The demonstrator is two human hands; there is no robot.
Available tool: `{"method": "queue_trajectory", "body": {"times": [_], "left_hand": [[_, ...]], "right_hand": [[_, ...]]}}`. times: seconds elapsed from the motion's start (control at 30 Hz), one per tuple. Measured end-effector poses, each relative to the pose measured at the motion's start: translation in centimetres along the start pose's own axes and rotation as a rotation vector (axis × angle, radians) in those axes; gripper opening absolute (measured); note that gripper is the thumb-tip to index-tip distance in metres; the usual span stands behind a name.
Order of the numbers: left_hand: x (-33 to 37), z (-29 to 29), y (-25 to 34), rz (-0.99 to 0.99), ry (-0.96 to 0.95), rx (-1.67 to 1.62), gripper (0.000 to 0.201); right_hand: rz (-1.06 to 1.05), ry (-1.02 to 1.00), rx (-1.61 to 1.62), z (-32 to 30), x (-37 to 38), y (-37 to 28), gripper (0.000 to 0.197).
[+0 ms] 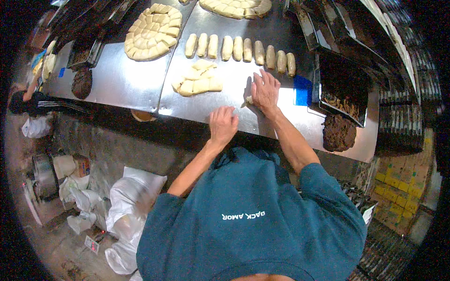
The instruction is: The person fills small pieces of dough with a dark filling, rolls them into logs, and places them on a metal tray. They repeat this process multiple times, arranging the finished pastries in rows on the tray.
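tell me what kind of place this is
Most likely a bakery's production area. A steel worktable carries a row of rolled dough logs, round scored slabs of dough and a dark filling lump.

We wear a teal sweatshirt [253, 220], sleeves pushed up past the elbows, small white lettering printed across the chest. Both forearms bare; left hand [222, 124] and right hand [265, 92] ungloved, no rings or watch visible.
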State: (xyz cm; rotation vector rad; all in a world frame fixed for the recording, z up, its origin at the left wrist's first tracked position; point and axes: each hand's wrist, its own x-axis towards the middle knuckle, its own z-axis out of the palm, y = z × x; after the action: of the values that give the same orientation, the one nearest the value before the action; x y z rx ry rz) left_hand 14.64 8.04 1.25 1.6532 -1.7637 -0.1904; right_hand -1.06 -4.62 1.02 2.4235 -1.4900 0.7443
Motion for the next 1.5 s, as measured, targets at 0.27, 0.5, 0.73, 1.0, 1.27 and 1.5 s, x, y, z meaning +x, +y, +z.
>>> {"method": "queue_trajectory", "body": {"times": [0.27, 0.5, 0.73, 1.0, 1.27, 1.5], "left_hand": [[-1.0, 2.0, 1.2, -0.086, -0.066, 0.011, 0.035], [5.5, 6.0, 8.3, -0.239, -0.176, -0.588, 0.035], [11.8, 14.1, 11.4, -1.058, -0.501, -1.367, 0.036], [12.6, 13.1, 11.3, -1.032, -0.578, -1.171, 0.030], [5.8, 1.7, 2.3, -0.130, -0.326, -0.331, 0.031], [2.7, 2.1, -0.6, 0.214, -0.320, -0.037, 0.028]], "right_hand": [[0.281, -0.259, 0.362, -5.2, -4.9, 3.9, 0.041], [0.435, -0.265, -0.130, -2.0, -5.8, 12.4, 0.054], [0.542, -0.113, 0.223, -4.6, -7.2, 12.4, 0.051], [1.046, -0.070, 0.927, -3.0, -5.8, 13.2, 0.048], [0.845, -0.354, 0.622, -14.1, -4.8, 3.3, 0.064], [0.499, -0.316, 0.436, -11.3, -6.5, -6.2, 0.071]]}}
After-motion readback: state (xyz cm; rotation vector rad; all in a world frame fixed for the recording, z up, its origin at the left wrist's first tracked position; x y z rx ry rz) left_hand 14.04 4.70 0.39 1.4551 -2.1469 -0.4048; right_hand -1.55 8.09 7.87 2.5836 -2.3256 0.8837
